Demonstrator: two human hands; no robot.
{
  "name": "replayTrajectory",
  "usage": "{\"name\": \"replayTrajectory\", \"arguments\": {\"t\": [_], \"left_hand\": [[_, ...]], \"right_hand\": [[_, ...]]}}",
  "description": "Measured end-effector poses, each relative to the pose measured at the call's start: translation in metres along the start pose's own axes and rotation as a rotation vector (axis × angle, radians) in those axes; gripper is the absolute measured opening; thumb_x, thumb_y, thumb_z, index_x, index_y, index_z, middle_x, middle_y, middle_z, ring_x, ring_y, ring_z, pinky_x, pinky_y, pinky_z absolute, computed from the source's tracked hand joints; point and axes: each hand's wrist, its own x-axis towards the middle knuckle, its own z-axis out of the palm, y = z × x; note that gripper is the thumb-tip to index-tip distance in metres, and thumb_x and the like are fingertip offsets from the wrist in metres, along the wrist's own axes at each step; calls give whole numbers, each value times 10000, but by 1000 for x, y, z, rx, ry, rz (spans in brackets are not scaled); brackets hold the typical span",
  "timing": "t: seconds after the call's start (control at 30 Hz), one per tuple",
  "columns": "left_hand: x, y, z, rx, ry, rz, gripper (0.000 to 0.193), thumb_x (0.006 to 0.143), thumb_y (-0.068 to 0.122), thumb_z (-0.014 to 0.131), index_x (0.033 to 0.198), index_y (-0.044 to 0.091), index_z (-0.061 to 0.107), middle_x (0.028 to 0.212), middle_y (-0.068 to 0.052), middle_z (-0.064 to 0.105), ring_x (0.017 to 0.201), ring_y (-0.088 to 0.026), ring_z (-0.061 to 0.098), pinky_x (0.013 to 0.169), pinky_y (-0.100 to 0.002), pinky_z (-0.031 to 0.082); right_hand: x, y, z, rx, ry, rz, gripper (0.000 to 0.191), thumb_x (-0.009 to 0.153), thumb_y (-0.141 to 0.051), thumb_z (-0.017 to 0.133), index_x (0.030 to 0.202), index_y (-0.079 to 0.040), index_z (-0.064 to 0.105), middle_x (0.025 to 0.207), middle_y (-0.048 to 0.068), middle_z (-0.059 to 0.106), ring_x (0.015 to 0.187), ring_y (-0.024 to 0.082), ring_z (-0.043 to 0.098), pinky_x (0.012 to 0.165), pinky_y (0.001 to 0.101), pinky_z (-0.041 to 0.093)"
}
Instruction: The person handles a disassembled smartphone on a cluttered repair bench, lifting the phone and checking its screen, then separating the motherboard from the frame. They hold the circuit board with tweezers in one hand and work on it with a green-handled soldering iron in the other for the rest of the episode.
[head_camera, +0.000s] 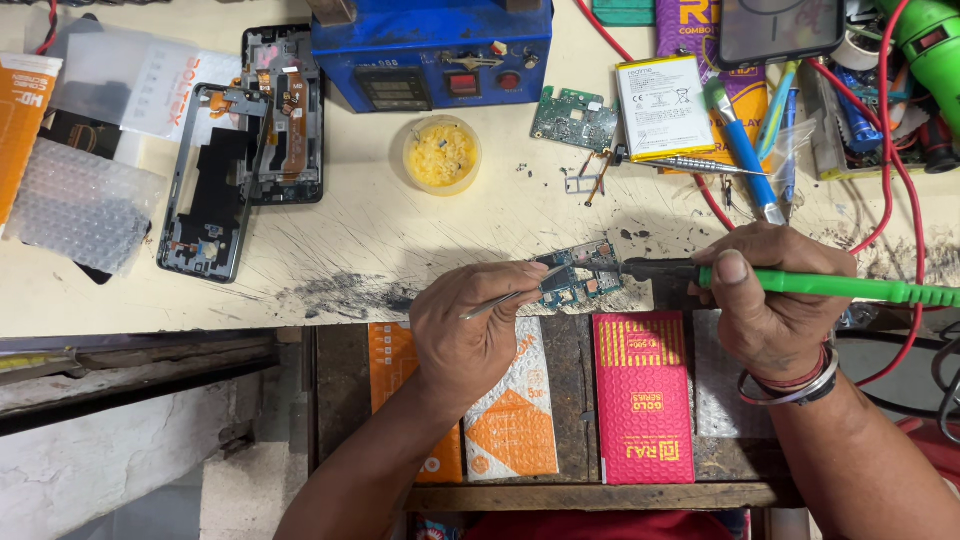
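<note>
Two hands meet over a small circuit board (578, 272) lying at the front edge of the scarred, soot-marked workbench (400, 230). It is a narrow bluish-green board, crowded with tiny dark and silvery parts. His left hand (470, 325) pinches thin metal tweezers (510, 298), their tips touching the board's left end. His right hand (775, 295) wraps a green-handled soldering iron (800, 283), thumb on top, its dark tip resting on the board's right end.

Glossy green plastic soldering iron (830, 286), shiny metal tweezers (505, 300), and a matt, scratched, soot-stained desk (380, 240) beneath both grips.
</note>
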Motion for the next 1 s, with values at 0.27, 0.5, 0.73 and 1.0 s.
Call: {"name": "replayTrajectory", "arguments": {"t": [0.27, 0.5, 0.73, 1.0], "left_hand": [[0, 1, -2, 22, -8, 10, 148, 981, 74, 733, 1091, 88, 636, 1007, -68, 775, 969, -199, 792, 818, -318, 655], [-1, 0, 1, -4, -8, -10, 144, 984, 82, 731, 1092, 95, 637, 1002, -63, 776, 971, -192, 796, 826, -316, 666], [-2, -1, 1, 5, -12, -15, 140, 981, 88, 727, 1089, 94, 639, 997, -55, 778, 971, -185, 795, 823, -305, 669], [-1, 0, 0, 13, -12, -18, 138, 984, 80, 730, 1086, 102, 639, 1007, -50, 777, 969, -183, 796, 820, -310, 659]], "right_hand": [[1, -2, 1, -17, -3, -3, 355, 1139, -241, 627, 889, 9, 604, 775, 95, 687, 571, 91, 623, 532, 215, 487], [2, -2, 0, -11, 4, 6, 343, 1139, -237, 631, 895, 1, 597, 767, 94, 685, 573, 90, 621, 532, 213, 485], [1, -2, -1, -35, 5, 4, 345, 1137, -230, 626, 887, 6, 604, 760, 90, 686, 566, 88, 618, 524, 211, 477], [1, -1, -1, -24, 8, 11, 346, 1131, -226, 635, 878, 9, 612, 758, 85, 684, 566, 92, 620, 529, 214, 481]]}}
